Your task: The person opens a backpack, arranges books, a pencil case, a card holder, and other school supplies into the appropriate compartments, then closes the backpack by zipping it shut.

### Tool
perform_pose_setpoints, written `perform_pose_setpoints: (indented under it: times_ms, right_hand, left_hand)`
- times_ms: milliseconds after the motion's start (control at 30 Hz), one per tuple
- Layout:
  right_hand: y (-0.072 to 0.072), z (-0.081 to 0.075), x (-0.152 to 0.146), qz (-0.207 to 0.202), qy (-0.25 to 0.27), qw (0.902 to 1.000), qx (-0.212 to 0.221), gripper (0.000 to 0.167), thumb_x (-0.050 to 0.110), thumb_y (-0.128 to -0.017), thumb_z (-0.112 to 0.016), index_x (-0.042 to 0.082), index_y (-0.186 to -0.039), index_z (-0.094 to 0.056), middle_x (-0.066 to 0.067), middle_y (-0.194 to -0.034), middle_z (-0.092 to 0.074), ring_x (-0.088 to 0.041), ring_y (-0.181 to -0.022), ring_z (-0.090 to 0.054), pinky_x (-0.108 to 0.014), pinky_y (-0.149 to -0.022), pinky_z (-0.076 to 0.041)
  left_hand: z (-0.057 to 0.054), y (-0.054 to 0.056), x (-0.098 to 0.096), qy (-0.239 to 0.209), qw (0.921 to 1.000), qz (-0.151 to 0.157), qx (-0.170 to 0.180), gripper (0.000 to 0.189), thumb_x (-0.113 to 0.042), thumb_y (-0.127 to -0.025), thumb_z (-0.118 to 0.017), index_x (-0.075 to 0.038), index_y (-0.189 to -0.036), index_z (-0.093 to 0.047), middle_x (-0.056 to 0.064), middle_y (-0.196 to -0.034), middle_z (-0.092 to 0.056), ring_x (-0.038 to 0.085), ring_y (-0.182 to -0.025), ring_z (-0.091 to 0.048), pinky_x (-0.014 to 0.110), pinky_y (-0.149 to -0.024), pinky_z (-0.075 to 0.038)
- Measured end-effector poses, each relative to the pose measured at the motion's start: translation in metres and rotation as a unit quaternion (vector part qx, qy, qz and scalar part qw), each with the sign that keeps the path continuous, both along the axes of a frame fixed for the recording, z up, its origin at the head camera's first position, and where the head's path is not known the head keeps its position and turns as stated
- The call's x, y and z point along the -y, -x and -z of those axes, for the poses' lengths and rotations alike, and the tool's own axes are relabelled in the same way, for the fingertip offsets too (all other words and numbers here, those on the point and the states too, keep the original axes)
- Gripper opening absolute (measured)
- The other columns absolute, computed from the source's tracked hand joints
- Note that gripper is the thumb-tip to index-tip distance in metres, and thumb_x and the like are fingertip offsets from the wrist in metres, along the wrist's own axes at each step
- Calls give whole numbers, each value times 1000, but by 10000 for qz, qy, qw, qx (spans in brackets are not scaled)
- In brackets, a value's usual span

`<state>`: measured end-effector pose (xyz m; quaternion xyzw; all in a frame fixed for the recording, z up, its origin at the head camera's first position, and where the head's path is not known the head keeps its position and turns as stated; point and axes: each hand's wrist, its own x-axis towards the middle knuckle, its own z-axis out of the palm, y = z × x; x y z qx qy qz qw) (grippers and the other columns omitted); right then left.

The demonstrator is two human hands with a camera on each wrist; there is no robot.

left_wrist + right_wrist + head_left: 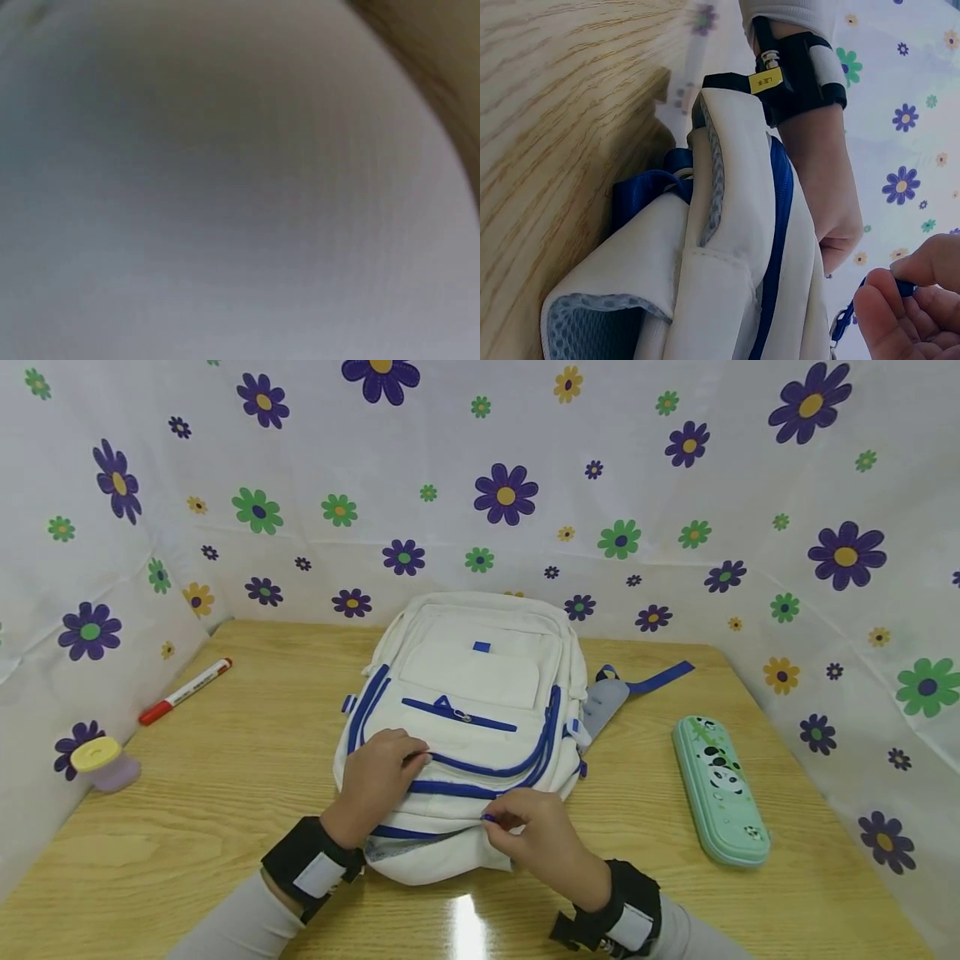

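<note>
A white backpack (468,670) with blue zippers lies on the wooden table, its front pocket facing up. My left hand (381,781) grips the bag at the left end of a curved blue zipper (480,767), thumb and forefinger at its edge. Between the thumb and fingers of my right hand (542,837) is a small blue zipper pull (489,817), near the bag's lower edge. The right wrist view shows this pinch on the zipper pull (906,288) from the side, with the left hand (826,187) behind the bag. Blurred pale fabric fills most of the left wrist view.
A mint panda pencil case (722,791) lies at the right of the table (247,760). At the left are a red-and-white marker (185,692) and a small yellow-lidded purple container (107,765). A grey strap (602,706) extends from the bag's right side. Flowered cloth (442,452) hangs behind.
</note>
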<state>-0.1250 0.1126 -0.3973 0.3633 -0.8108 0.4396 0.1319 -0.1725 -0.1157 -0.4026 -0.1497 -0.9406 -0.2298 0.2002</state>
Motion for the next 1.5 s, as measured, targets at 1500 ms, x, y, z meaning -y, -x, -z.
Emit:
perform_pose_setpoints:
  times_ms: [1500]
  right_hand:
    - [24,-2,-19,-348,-954,9855,-1356,21,-7,-76,-83,-3,-95,-76,-10,-88,-75,-18,-80,-72,-22,-75,-59]
  left_hand:
    - [-9,-34,-7,-105,9921,1088,-612,34,-14,-75,-90,1,-102,-75,11,-96,-68,26,-91,-63,39,-82,-56]
